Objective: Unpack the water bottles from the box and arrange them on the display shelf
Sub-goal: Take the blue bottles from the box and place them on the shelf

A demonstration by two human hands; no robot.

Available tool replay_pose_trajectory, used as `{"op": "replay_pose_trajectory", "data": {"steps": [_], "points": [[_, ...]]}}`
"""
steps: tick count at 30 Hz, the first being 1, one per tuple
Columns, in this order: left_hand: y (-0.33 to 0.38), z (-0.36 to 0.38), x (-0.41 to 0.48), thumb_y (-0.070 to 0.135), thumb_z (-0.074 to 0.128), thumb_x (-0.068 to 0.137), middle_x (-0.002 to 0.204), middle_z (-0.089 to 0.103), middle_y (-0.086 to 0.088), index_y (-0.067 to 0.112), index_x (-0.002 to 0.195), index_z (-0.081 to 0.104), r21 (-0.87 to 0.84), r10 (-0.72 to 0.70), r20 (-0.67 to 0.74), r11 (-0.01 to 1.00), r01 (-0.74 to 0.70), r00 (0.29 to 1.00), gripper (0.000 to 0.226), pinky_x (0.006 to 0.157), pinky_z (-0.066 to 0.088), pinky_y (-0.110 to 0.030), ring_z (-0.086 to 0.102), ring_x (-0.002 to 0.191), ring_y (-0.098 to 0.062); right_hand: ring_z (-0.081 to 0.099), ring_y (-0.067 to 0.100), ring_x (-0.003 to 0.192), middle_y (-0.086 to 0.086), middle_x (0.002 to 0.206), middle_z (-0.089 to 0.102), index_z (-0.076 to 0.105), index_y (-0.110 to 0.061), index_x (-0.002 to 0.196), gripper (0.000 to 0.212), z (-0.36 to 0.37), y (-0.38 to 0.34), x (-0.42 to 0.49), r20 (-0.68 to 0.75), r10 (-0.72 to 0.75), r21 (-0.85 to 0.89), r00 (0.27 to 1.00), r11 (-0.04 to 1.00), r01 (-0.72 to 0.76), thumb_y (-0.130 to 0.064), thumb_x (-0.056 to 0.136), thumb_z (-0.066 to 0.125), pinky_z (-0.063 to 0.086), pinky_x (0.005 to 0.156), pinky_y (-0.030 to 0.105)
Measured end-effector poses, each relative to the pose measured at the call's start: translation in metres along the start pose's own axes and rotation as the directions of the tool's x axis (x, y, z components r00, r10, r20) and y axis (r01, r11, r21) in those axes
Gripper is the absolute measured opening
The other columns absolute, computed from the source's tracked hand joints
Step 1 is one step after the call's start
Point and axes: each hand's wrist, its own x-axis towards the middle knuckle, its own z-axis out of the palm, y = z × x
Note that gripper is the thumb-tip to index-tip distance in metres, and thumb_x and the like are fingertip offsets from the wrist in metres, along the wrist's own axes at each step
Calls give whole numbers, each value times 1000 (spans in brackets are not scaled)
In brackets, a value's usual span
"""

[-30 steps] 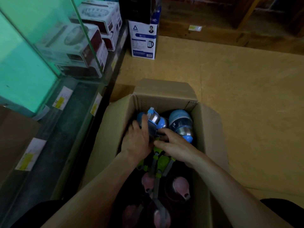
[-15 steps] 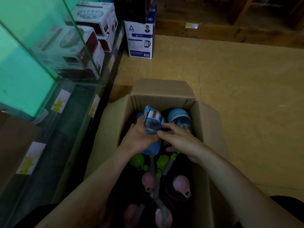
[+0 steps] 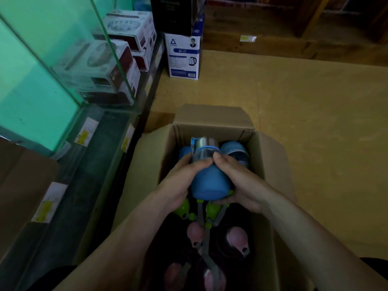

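— Where's the blue water bottle with the steel-and-blue lid point(image 3: 206, 171)?

— Clamped between both hands, left hand point(image 3: 180, 181) and right hand point(image 3: 237, 181), over the open brown cardboard box point(image 3: 258, 164), long axis tilted, lid pointing away. The glass display shelf point(image 3: 69, 156) lies left, nearer the left hand.

— Changed?

— A second ago it sat among the others; now it's lifted clear, base showing.

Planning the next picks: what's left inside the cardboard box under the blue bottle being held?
Inside the cardboard box: more blue tops, green lids, pink lids, grey straps. The held blue bottle and both hands cover the rest.
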Motion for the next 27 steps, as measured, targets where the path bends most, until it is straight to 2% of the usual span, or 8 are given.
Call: {"op": "replay_pose_trajectory", "data": {"steps": [3,8,11,14,17,19,24,27], "points": [[-3,2,-1,33,50,106,114,75,0,24,117,69,30,19,-129,999,-15,991,25,95,55,-38,71,108,-17,69,25,115,-5,134,64,49,-46,140,56,2,1,-2,-11,-4,16,1000,1000,4,-63,89,64,64,78,50],[-10,-7,5,35,45,106,91,69,-6,20,92,64,320,198,-332,943,-88,922,28,84,54,-49,63,85,-20,72,25,108,-2,127,68,52,-45,139,58,6,2,-4,-48,-56,-20,997,998,55,-57,86,72,64,77,51],[-6,-10,4,27,44,107,79,61,-8,11,85,57,438,291,-333,890,-127,897,31,70,48,-41,55,74,-19,73,24,106,-2,124,70,56,-42,136,53,8,2,-6,-63,-91,-20,994,996,90,-53,86,73,64,79,53],[-5,-13,2,25,41,108,69,53,0,19,76,47,529,333,-307,839,-131,892,33,67,48,-45,52,66,-23,73,24,106,-3,123,71,62,-42,127,46,5,2,-4,-92,-122,-28,988,992,119,-51,85,77,63,81,56],[-7,-12,-5,22,40,108,75,59,-6,17,83,49,636,361,-252,761,-128,898,27,74,52,-49,62,80,-39,73,24,107,-2,123,71,64,-41,125,46,5,5,-4,-98,-130,-44,987,991,126,-50,82,78,63,73,47],[-12,-11,-10,24,38,107,87,65,-11,14,94,52,692,368,-214,711,-125,905,21,81,52,-51,64,89,-40,73,24,106,-2,122,72,63,-39,127,44,7,7,-5,-89,-137,-48,986,990,133,-48,86,76,60,69,40],[-10,-3,-23,45,30,106,105,67,-1,28,112,58,555,275,-193,822,-127,942,34,86,56,-55,66,97,-22,73,24,107,-2,122,72,62,-39,128,44,11,10,-4,-118,-146,-22,982,989,144,-50,87,74,62,75,47],[-4,5,-32,51,29,107,119,62,3,36,126,54,340,108,-183,940,-40,977,35,75,64,-51,66,103,-17,72,22,109,-4,122,71,62,-38,127,39,13,7,-4,-134,-140,3,981,990,141,-48,91,71,61,88,57]]}}
